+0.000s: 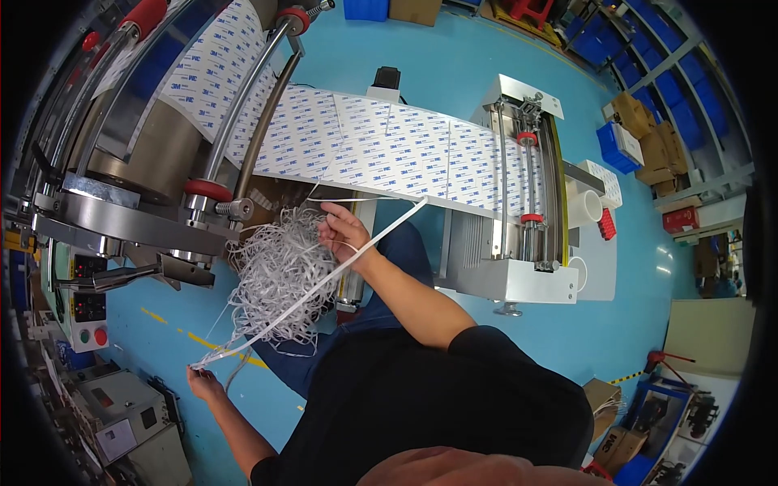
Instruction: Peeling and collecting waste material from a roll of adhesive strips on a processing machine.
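Observation:
A long white strip (324, 282) stretches taut from the edge of a printed white sheet (389, 150) down to my left hand (208, 384). That hand is closed on its end, out to the lower left, with thinner strands at the fingers. My right hand (347, 232) is raised under the sheet's near edge, beside the top of a large tangle of white strips (279, 279). Its fingers are bent and partly spread, with no clear grip on anything. Another thin strip loops just above it. The tangle hangs in front of my legs.
The sheet runs from a roller machine (150, 162) at left to a white-framed machine (519, 271) with metal bars at right. A control box (87, 312) with buttons stands lower left. Blue bins (617, 147) and cardboard boxes (655, 150) line the right shelves.

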`<state>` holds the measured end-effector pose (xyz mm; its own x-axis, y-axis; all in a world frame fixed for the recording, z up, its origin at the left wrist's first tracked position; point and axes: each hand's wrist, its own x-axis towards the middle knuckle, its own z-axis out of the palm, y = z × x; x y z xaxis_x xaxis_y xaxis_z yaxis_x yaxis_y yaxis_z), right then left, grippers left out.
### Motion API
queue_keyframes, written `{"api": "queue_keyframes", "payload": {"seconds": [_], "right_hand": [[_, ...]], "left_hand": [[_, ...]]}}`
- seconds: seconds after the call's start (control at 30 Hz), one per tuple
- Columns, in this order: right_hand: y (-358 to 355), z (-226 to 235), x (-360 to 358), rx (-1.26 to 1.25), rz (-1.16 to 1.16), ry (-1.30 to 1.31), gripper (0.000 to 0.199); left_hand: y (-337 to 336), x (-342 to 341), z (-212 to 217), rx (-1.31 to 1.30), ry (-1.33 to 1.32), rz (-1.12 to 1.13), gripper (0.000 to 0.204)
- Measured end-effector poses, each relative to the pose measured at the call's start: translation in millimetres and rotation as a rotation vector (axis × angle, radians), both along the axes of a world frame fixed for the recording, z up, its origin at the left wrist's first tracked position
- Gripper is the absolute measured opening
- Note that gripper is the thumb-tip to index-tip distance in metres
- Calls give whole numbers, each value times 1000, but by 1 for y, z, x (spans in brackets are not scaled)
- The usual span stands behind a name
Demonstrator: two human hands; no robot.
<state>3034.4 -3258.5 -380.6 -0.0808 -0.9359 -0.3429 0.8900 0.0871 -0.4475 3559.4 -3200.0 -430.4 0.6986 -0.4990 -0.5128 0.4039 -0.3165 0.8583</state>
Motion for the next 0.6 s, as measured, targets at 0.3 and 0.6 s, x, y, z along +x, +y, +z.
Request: {"api": "queue_keyframes", "payload": {"seconds": [0.3, 0.6], "right_hand": [[-12, 47, 15, -193, 232, 75, 52], [-28, 41, 31, -170, 216, -49, 24]], "left_hand": [[-1, 8, -5, -8, 92, -32, 22], [4, 3, -1, 27, 84, -20, 27]]}}
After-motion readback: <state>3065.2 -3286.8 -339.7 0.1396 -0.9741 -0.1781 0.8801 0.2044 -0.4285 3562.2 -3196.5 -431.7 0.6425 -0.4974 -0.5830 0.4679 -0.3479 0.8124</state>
